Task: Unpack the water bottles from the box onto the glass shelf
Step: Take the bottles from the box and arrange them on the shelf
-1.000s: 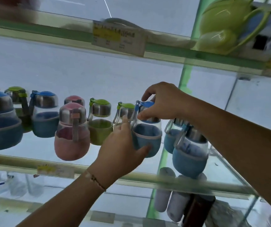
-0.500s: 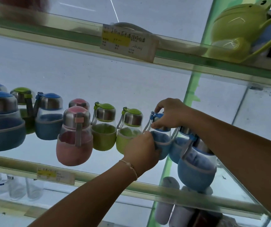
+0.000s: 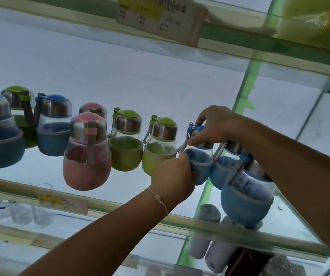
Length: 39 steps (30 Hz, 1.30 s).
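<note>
Brushed-metal bottle caps, seemingly cloth sleeves

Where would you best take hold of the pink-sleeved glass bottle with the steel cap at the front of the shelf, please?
Probably round the steel cap of the pink-sleeved glass bottle, coming from the front. The cap is narrower than the bulging body, the bottle stands upright nearest the glass shelf's front edge, and a green-sleeved bottle crowds its right side.

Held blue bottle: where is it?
Head view, right of centre: the held blue bottle sits on the glass shelf between a light-green bottle and another blue bottle.
</note>
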Available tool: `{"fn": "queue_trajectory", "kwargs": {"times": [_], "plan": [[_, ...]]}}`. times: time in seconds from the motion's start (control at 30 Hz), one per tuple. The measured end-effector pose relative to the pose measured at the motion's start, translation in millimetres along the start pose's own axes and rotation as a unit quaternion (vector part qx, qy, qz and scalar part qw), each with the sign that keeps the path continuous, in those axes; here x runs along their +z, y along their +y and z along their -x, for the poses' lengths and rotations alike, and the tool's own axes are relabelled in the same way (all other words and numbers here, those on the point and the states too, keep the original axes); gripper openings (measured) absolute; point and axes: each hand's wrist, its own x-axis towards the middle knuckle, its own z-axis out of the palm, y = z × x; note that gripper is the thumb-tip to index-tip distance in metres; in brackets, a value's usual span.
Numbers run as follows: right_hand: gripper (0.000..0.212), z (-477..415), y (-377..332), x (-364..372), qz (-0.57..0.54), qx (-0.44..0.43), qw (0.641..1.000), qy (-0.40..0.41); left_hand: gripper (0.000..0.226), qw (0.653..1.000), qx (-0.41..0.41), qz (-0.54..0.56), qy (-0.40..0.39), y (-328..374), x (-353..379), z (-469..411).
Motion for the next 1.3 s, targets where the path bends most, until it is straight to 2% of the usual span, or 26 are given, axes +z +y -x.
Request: {"fn": "queue_trajectory", "kwargs": {"times": [0.07, 0.27, 0.4, 0.57, 1.17, 1.3], "plan": [[0.056, 0, 1, -1, -0.005, 0.004, 1.000, 0.005, 0.038, 1.000, -0.002, 0.006, 0.021, -2, 2, 0], [0.055, 0, 4, 1, -0.023, 0.006, 1.000, 0.007, 0.055, 0.999, -0.026, 0.012, 0.017, -2, 6, 0], [0.057, -1, 3, -1, -0.013, 0.004, 1.000, -0.003, 0.058, 0.998, -0.048, 0.037, 0.022, 1, 5, 4], [0.061, -3, 4, -5, 0.010, 0.002, 1.000, -0.017, 0.033, 0.998, -0.050, 0.019, 0.013, 2, 1, 8], [0.065, 0, -6, -4, 0.055, -0.003, 0.998, -0.021, 0.035, 0.998, -0.060, 0.019, 0.007, 6, -6, 12], [0.064, 3, -3, -5, 0.045, -0.007, 0.999, -0.022, 0.031, 0.999, -0.016, 0.029, -0.014, 2, -14, 17]]}}
